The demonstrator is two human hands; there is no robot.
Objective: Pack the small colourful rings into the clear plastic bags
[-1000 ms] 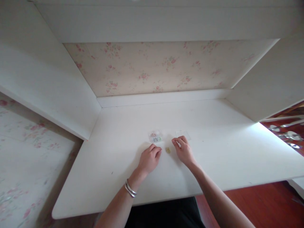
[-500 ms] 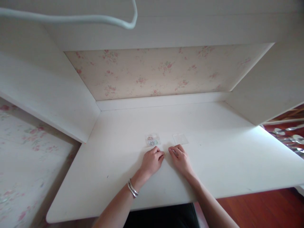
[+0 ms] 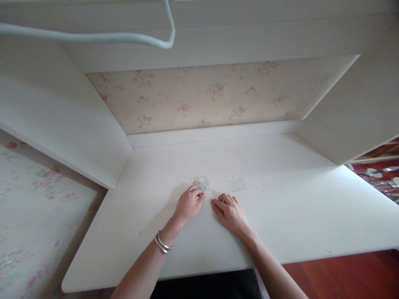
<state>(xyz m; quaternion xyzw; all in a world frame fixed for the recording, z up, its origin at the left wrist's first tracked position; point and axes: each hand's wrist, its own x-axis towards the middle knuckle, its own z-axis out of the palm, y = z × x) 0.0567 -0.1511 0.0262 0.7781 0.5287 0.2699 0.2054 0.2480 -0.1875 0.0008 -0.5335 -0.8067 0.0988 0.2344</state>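
Observation:
A small clear plastic box (image 3: 204, 181) with several little reddish and greenish items in it lies on the white desk. My left hand (image 3: 188, 204), with silver bangles at the wrist, is at the box's near edge. Its thumb and fingers are pinched together, and anything between them is too small to make out. To the right, my right hand (image 3: 229, 212) rests low over the desk with its fingers curled and the tips closed. A tiny yellowish thing shows at those fingertips, its kind unclear. Beyond this hand lies a clear, flat, square lid (image 3: 236, 183).
The white desk (image 3: 280, 199) has a raised back edge and side panels (image 3: 349, 104) left and right. A white cable or tube (image 3: 93, 37) hangs across the upper left. A tiny dark speck (image 3: 140, 233) lies at the left of the desk.
My left hand has moved left and slightly up to the box, away from the yellowish thing it had at its fingertips. My right hand has shifted left, and a yellowish thing now shows there.

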